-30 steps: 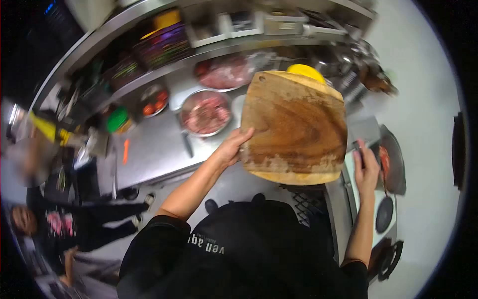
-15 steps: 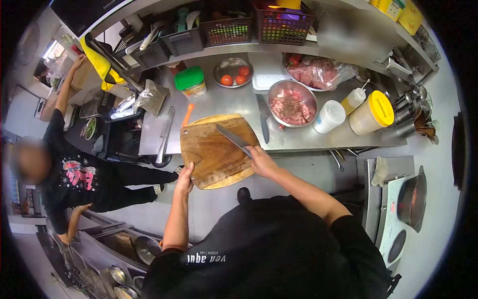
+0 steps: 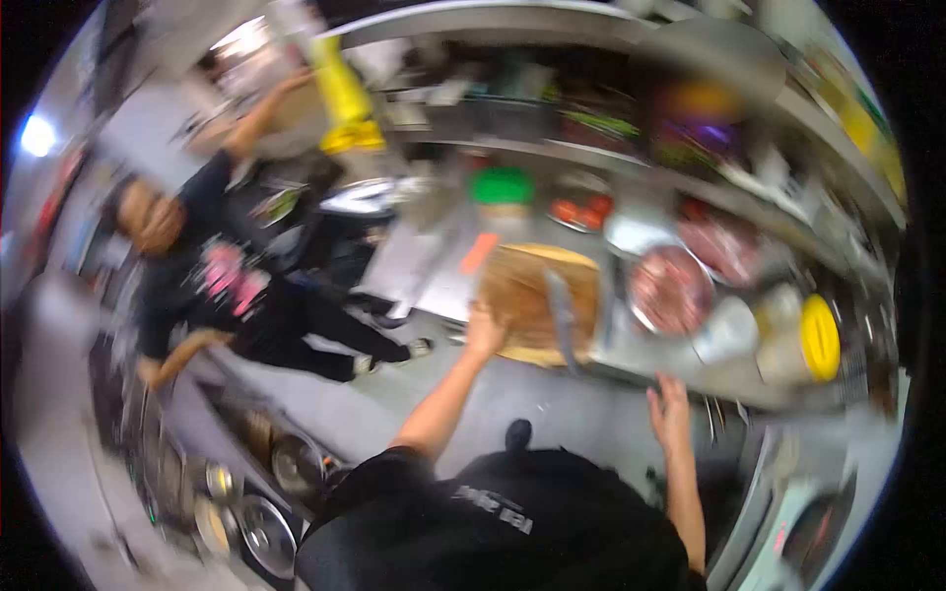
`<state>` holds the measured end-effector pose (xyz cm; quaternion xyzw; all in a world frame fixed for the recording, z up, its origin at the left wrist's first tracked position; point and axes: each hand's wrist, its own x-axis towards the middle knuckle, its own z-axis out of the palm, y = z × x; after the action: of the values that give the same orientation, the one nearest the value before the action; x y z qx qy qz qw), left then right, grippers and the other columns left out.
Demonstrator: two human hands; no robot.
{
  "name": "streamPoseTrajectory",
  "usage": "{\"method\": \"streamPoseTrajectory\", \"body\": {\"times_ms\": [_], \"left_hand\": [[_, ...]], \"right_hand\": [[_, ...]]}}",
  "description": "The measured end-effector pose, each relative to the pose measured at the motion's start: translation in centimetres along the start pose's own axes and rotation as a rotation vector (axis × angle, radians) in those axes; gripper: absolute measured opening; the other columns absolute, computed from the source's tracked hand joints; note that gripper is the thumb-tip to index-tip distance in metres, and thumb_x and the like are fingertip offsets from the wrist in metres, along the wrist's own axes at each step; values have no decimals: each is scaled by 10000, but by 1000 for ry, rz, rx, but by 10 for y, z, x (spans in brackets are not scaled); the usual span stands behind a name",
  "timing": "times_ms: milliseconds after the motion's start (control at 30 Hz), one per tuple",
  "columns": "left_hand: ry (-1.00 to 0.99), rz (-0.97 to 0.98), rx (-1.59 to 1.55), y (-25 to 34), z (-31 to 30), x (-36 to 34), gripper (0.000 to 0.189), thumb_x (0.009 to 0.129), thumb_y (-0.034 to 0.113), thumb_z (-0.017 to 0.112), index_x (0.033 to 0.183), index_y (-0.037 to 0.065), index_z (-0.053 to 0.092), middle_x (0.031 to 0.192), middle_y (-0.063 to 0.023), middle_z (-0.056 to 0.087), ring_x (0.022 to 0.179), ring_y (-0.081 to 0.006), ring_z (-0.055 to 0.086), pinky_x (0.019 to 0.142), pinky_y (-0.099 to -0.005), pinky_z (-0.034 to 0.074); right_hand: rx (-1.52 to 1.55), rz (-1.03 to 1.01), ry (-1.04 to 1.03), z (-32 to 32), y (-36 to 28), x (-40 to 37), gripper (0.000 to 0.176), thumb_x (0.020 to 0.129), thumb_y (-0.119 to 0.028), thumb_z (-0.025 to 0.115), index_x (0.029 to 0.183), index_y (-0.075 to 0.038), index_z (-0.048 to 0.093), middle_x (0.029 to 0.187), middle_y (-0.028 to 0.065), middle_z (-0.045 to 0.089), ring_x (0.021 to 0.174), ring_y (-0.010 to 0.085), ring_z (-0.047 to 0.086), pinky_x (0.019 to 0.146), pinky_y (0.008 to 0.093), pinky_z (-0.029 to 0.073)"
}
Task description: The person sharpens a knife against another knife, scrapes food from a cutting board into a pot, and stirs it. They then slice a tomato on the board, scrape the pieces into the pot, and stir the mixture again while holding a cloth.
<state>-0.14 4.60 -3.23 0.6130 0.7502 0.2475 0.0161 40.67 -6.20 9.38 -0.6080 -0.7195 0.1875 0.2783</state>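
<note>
The view is blurred by motion. A wooden cutting board (image 3: pixel 532 295) lies on the steel counter (image 3: pixel 424 266), and a knife (image 3: pixel 562 315) rests on top of it. My left hand (image 3: pixel 485 330) grips the board's near left edge. My right hand (image 3: pixel 670 409) hangs in the air in front of the counter edge, fingers spread, holding nothing, a little right of the knife.
On the counter are a steel bowl of raw meat (image 3: pixel 670 291), a white tub (image 3: pixel 729 330), a yellow-lidded container (image 3: pixel 813 340), a green-lidded tub (image 3: pixel 503 192) and a bowl of tomatoes (image 3: pixel 581 210). Another person in black (image 3: pixel 236 295) stands to the left. Pots (image 3: pixel 266 492) sit low left.
The board now lies flat on the counter with the knife resting on it. My right hand has let go of the knife and pulled back. The camera has swung left.
</note>
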Motion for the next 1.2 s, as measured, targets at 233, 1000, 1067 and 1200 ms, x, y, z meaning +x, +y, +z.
{"method": "streamPoseTrajectory", "body": {"times_ms": [233,1000,1067,1200], "left_hand": [[-192,507,-515,243,-9,-81,636,819,146,688,1358,-6,387,1415,-293,273,1286,-442,351,1052,-456,333],[-636,1143,-872,786,90,-312,199,799,87,633,995,117,639,901,-194,600,873,-390,598,772,-443,476],[-634,1203,-942,824,44,-311,234,796,91,641,1024,146,640,922,-184,600,893,-383,597,760,-434,476],[-617,1314,-903,871,12,-341,352,756,56,665,1098,131,625,960,-178,593,926,-377,589,811,-438,488]], "right_hand": [[-668,566,656,-264,93,-183,345,828,-117,659,1160,-37,614,1148,206,560,1077,372,529,928,427,445],[-890,1290,-59,-521,237,-376,192,826,-116,545,842,-68,730,890,156,702,867,289,687,732,379,552],[-899,1303,7,-540,230,-380,187,823,-112,549,850,-62,727,906,157,700,872,290,686,729,383,550],[-863,1299,66,-531,266,-415,180,819,-107,557,862,-45,721,921,167,694,881,308,678,738,403,544]]}}
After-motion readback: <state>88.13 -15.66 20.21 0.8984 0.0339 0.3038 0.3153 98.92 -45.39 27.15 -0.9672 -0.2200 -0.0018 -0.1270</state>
